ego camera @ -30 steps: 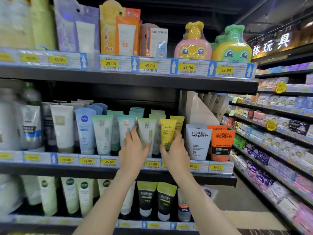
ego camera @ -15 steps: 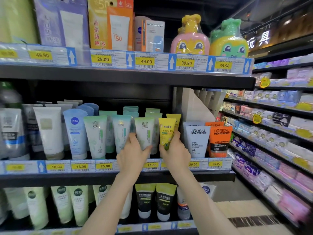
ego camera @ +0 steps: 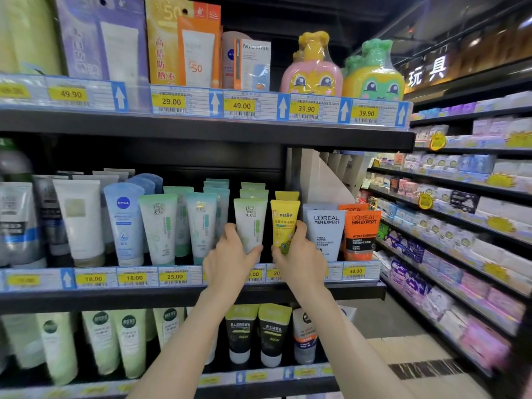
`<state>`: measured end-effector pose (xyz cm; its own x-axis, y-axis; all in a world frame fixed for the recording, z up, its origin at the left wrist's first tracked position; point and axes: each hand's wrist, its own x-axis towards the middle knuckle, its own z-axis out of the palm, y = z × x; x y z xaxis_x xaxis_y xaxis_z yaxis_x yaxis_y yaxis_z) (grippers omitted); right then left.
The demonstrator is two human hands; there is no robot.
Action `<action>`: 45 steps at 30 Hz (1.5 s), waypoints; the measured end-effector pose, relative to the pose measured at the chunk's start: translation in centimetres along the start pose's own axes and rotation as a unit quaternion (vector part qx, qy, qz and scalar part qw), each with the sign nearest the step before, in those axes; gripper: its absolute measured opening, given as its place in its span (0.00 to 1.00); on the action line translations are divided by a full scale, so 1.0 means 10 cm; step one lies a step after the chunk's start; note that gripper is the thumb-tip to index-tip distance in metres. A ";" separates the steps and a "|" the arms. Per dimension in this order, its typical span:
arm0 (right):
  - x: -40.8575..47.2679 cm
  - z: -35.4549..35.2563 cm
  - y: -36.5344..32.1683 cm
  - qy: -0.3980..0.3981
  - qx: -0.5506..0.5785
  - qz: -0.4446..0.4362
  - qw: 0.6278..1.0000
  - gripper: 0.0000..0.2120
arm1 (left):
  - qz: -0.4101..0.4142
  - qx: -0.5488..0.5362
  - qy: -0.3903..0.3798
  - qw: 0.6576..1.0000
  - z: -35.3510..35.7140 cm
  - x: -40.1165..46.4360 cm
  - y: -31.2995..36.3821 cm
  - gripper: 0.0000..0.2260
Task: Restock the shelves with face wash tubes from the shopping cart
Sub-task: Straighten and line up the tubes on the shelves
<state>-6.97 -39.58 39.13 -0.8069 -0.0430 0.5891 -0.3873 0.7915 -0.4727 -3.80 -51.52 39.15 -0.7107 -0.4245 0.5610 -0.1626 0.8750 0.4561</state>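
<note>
Both hands on tubes at the front of the middle shelf (ego camera: 178, 298).

The left hand (ego camera: 230, 259) grasps the lower part of the green tube (ego camera: 250, 223), thumb on its front. The right hand (ego camera: 300, 256) grasps the yellow tube (ego camera: 284, 223) just beside it, fingers curled round its right edge. Both tubes stand upright, cap down, in their rows. The white tube (ego camera: 326, 231) stands just right of the yellow tube, touching the right hand's fingers.
</note>
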 end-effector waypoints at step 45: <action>-0.53 0.13 -0.55 -0.032 0.184 -0.134 0.973 0.23 | 0.001 0.021 0.108 0.994 -0.53 -0.22 -0.69 0.18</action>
<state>-1.17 -44.50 37.79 -0.6764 -0.2656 0.6870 -0.7121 0.4743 -0.5176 2.52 -57.88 38.39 -0.5492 -0.4579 0.6991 -0.1931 0.8834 0.4269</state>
